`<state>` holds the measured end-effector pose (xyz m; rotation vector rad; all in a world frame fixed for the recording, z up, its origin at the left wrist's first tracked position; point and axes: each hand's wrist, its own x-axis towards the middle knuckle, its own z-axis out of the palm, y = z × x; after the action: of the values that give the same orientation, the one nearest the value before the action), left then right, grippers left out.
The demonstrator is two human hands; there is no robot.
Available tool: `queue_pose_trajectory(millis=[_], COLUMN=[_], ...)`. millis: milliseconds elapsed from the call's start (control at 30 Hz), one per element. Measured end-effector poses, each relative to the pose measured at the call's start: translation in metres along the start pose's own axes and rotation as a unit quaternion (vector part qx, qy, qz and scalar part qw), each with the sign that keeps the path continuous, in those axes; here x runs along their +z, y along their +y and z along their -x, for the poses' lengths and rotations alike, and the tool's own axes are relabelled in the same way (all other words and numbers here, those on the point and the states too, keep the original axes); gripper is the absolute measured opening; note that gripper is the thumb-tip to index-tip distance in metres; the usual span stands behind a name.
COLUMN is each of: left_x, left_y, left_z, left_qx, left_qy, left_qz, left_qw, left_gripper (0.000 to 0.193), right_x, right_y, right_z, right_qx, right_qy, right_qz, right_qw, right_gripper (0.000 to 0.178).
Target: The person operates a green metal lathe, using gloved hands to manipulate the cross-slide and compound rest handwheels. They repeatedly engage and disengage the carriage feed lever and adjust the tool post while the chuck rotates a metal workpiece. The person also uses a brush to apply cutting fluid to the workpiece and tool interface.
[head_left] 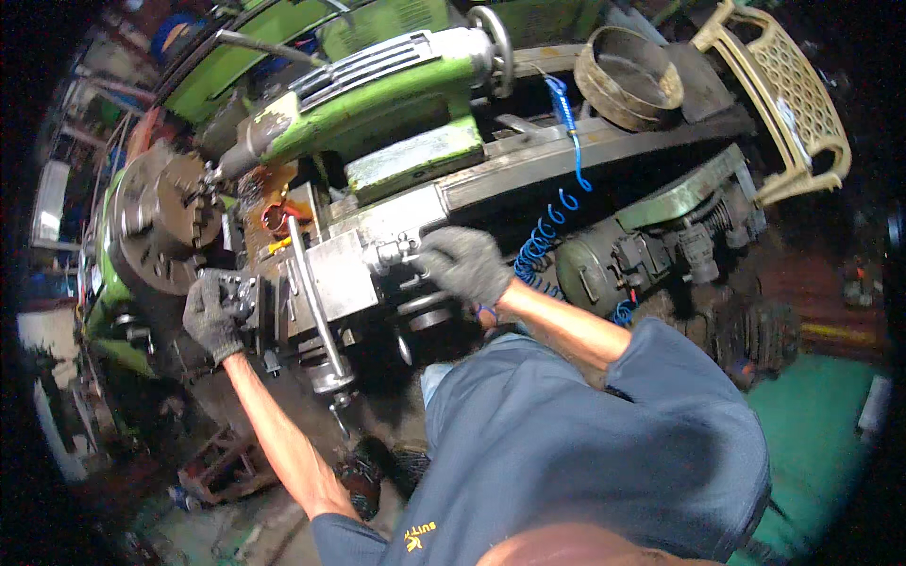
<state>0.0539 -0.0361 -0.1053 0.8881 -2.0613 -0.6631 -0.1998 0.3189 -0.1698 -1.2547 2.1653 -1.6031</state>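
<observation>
Head view, sole entry: one green lathe (377, 111), with a round, dark chuck (179, 212) at its left end. Left hand (212, 319), in a grey knit glove, below the chuck: fingers bent at the edge of a dark metal part (242, 294); whether they grip it cannot be told. Right hand (467, 264), gloved to match: fingers curled in against a small bright metal fitting (385, 253) at the right edge of a flat metal plate (342, 274); the tips are hidden, so a firm hold cannot be confirmed. The hands stand well apart, one at each side of the plate, presumably to steady one side while working the other. One long bright bar (315, 297), slanting between the hands (probably a lever, left within easy reach). One red pot (276, 219), behind the bar and near the chuck, likely kept handy there. One blue air gun (560, 102), on the ledge behind, its coiled hose (536, 247) hanging down, the coils presumably giving slack. One round pan (604, 92), parked farther right, seemingly out of the way; beside it, one cream plastic chair (802, 80).
</observation>
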Motion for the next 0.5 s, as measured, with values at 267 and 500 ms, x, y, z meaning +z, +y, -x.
queue_pose_trajectory(millis=[267, 500], left_x=[0.011, 0.015], left_y=[0.003, 0.013], left_z=[-0.007, -0.002], left_qx=[-0.014, -0.03], left_qy=[0.103, 0.154], left_qz=[0.044, 0.073], left_qw=[0.994, 0.985], left_gripper=[0.012, 0.012], right_x=[-0.117, -0.145], right_y=[0.179, 0.227], right_z=[-0.039, -0.093], right_qx=[0.121, 0.074], right_qy=[0.056, 0.049], right_qz=[0.272, 0.4], right_qw=[0.953, 0.912], right_gripper=[0.026, 0.032])
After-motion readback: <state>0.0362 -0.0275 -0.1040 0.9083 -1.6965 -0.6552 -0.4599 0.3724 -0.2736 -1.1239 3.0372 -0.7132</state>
